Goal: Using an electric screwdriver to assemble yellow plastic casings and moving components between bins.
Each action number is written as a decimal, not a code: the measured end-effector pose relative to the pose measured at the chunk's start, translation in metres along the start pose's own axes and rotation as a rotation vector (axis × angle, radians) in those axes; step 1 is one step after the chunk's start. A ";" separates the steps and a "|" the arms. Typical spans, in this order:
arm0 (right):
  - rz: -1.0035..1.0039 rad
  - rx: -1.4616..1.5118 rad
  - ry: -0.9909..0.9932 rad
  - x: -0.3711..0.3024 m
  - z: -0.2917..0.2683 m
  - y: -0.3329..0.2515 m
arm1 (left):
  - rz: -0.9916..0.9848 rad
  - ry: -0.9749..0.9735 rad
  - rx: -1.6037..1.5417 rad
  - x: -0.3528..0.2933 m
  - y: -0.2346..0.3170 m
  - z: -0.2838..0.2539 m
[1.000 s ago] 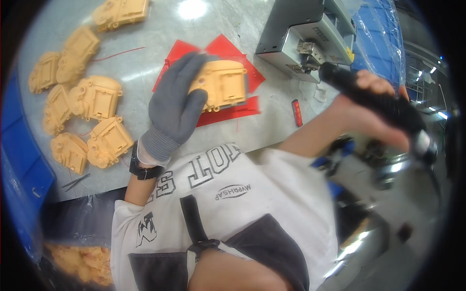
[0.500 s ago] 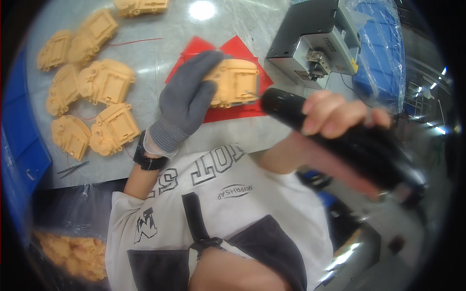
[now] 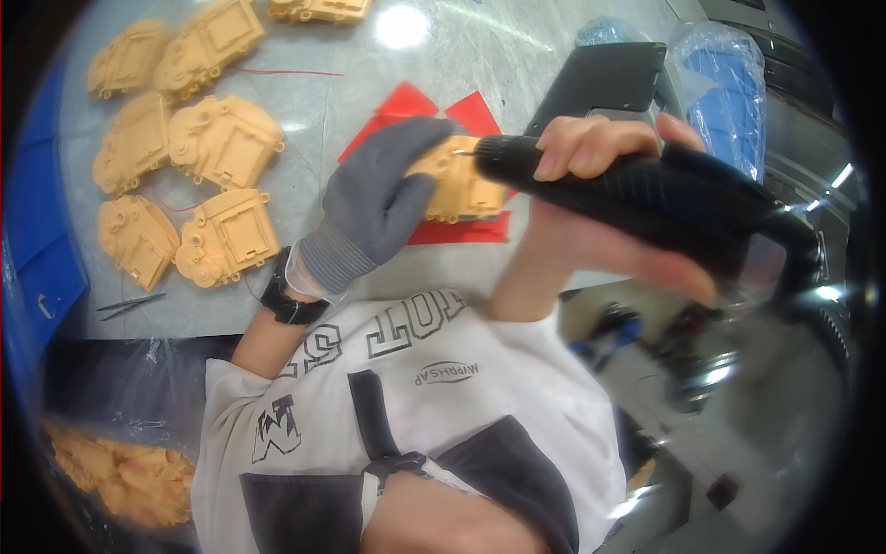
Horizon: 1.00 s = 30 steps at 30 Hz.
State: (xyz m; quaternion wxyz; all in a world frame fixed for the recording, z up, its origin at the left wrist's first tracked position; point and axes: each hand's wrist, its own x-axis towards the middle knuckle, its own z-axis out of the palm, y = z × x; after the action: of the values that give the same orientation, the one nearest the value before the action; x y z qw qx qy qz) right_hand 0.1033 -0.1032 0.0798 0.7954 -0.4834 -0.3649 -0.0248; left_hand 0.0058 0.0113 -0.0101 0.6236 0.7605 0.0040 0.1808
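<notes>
My left hand [image 3: 374, 189], in a grey knitted glove, closes round the left side of a yellow-orange plastic housing [image 3: 472, 201]. The housing lies over a red fixture [image 3: 461, 231] on the table. Held from above, a black electric screwdriver [image 3: 683, 208] lies almost level in my bare right hand [image 3: 595, 152], fingers wrapped over its body. Its nose covers the upper right part of the housing, with a thin bit showing against the yellow plastic. Whether the bit touches a screw cannot be made out.
Several similar housings [image 3: 226, 143] lie at the left of the table, with a red wire [image 3: 291, 73] and tweezers [image 3: 132, 306]. A dark machine [image 3: 600, 83] and a plastic-wrapped blue bin [image 3: 724, 102] stand far right. Yellow parts [image 3: 129, 475] fill a bag at lower left.
The screwdriver in my right hand has moved up and left, its nose now over the housing. My left hand keeps hold of the housing. The whole view has shifted slightly.
</notes>
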 end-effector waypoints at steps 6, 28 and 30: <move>0.013 -0.029 -0.056 0.004 0.003 0.007 | -0.038 -0.005 0.002 -0.002 0.000 -0.004; -0.131 0.006 0.206 0.001 -0.030 -0.033 | -0.012 -0.118 0.156 0.009 0.015 0.002; -0.279 -0.292 0.447 0.003 -0.058 -0.076 | -0.035 -0.135 0.128 0.008 0.020 0.004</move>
State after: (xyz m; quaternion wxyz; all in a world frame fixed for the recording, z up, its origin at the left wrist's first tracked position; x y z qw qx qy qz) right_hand 0.1080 -0.1886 0.1233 0.7669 -0.5204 -0.2361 -0.2920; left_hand 0.0105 0.0046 0.0105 0.5758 0.8090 -0.0134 0.1178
